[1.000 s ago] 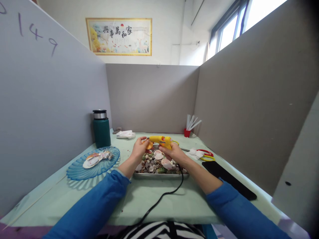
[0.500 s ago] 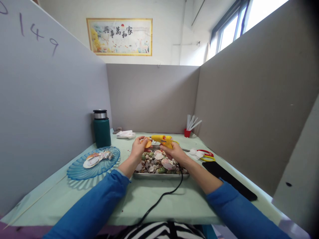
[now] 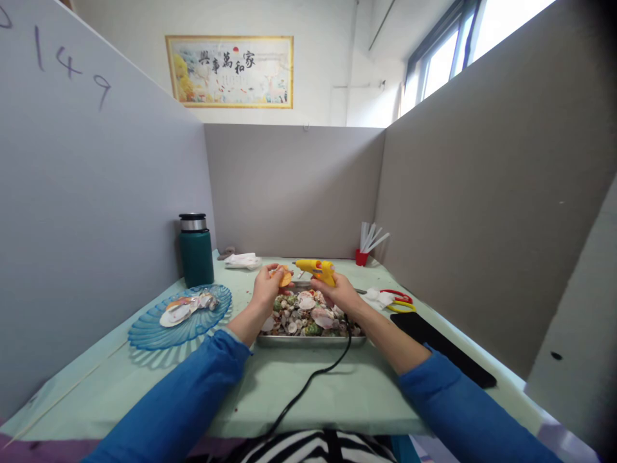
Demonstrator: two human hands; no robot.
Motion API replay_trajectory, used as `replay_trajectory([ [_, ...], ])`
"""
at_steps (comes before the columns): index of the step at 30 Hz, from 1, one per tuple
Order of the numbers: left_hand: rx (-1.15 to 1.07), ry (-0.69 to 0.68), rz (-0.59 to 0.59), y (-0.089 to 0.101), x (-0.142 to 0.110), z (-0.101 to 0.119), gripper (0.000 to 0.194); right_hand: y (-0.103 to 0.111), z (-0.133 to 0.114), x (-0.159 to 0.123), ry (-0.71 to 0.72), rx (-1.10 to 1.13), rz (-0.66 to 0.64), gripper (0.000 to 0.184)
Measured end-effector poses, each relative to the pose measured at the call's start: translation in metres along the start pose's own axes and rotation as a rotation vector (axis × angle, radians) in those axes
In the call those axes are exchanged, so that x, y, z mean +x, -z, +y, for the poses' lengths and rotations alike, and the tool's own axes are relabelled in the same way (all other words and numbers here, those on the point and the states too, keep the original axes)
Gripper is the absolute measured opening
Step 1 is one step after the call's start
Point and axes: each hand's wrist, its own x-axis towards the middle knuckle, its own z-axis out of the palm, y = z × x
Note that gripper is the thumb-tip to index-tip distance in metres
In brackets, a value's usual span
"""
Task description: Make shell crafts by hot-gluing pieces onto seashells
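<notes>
Between the fingers of my left hand is an orange seashell, held above the left part of a metal tray. My right hand is wrapped round the handle of a yellow glue gun. The gun's nozzle points left at the shell, with a small gap between them. A black cord runs from beneath my right hand over the table's front edge. Many mixed seashells fill the tray under both hands.
At left, a blue scalloped plate bears several shells, near a green bottle. Red-and-yellow scissors, white tissue and a black flat object lie right. A red cup holds glue sticks. Grey partitions surround the table.
The glue gun has shifted slightly right and up, so its nozzle is a little farther from the orange shell. My left hand still grips the shell in nearly the same place.
</notes>
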Motion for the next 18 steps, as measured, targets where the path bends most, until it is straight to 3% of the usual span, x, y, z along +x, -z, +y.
replay_trajectory([
  [3, 0.0, -0.011, -0.006, 0.0, 0.0, 0.0, 0.028, 0.008, 0.0, 0.001, 0.113, -0.332, 0.079, 0.039],
  [8, 0.005, -0.038, -0.013, -0.001, -0.001, 0.001, 0.028, 0.016, 0.003, -0.001, -0.002, -0.901, -0.017, 0.04],
  [11, 0.019, -0.056, -0.036, -0.002, -0.003, 0.002, 0.027, 0.017, 0.007, -0.002, -0.028, -1.026, -0.101, 0.037],
  [18, 0.048, -0.094, -0.103, -0.002, -0.004, 0.001, 0.03, 0.016, 0.012, -0.002, -0.048, -1.161, -0.107, 0.035],
])
